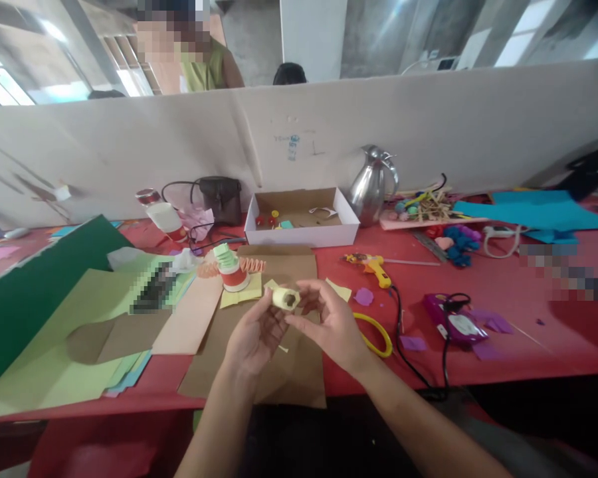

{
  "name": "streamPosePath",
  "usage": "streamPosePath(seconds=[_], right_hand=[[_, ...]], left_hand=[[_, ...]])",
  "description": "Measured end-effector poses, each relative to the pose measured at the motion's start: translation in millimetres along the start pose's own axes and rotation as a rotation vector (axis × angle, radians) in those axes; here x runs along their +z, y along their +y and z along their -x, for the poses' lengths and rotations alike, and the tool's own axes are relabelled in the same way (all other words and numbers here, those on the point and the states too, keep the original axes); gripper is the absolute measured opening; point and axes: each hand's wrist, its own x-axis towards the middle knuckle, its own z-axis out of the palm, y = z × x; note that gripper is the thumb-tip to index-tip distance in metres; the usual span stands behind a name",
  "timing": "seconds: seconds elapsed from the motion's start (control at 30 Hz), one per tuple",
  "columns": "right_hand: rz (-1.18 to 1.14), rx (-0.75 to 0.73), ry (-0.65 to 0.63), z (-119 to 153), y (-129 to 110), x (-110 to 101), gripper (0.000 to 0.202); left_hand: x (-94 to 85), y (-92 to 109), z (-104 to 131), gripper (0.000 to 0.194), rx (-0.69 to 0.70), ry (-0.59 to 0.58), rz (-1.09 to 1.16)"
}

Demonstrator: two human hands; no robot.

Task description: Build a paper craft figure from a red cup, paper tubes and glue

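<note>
Both hands hold a short pale-yellow paper roll [282, 298] above a sheet of brown cardboard [299, 372]. Its open end, dark inside, faces right. My left hand [254, 335] grips the roll from the left with thumb and fingers. My right hand [331, 322] closes its fingertips around the other end. Just behind the hands stands a red-and-white paper cup [234, 275] with folded green paper [223, 255] on top and orange paper springs [255, 265] at its sides. Pieces of yellow paper [252, 289] lie under the cup.
A yellow glue gun [376, 267], a yellow ring [376, 335] and a purple box [453, 322] with a black cable lie to the right. Behind are a white box [301, 236] and a steel jug [369, 189]. Coloured paper [44, 345] and a green board [44, 292] occupy the left.
</note>
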Motion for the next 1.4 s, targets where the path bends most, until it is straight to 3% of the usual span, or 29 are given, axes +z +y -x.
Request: streamPosePath(seconds=[0.1, 0.3, 0.5, 0.7, 0.8, 1.0, 1.17, 1.3, 1.4], right_hand=[[-0.068, -0.002, -0.022, 4.5, -1.1, 1.1, 0.042], [-0.035, -0.001, -0.011, 4.6, -6.1, 0.9, 0.026], [0.084, -0.062, 0.122, 3.0, -0.7, 0.3, 0.014], [-0.013, 0.107, 0.154, 2.6, 15.0, -0.1, 0.016], [-0.116, 0.116, 0.158, 6.7, 22.5, 2.1, 0.015], [-0.306, 0.062, 0.199, 17.6, 33.2, 8.1, 0.016], [-0.08, 0.036, -0.001, 14.4, 14.6, -10.3, 0.024], [0.12, -0.051, -0.012, 12.2, -6.0, -17.6, 0.023], [0.202, -0.07, 0.011, 14.3, -9.0, -15.3, 0.018]], left_hand=[[-3.1, 3.0, -0.7, 0.012, -0.094, 0.0, 0.117], [-6.6, -2.4, 2.8, 0.015, -0.089, 0.006, 0.158], [-12.3, -12.5, 4.2, 0.021, 0.05, -0.065, 0.013], [-8.9, -19.1, 15.0, 0.042, 0.269, -0.042, -0.204], [-3.3, -27.3, 21.9, 0.056, 0.382, -0.036, -0.319], [5.1, -38.2, 30.1, 0.043, 0.433, -0.063, -0.43], [-2.1, -25.9, 26.3, 0.035, 0.538, -0.079, -0.583], [-3.8, -19.0, 22.2, 0.034, 0.623, -0.08, -0.793], [-1.1, -16.6, 20.8, 0.034, 0.6, -0.113, -0.77]])
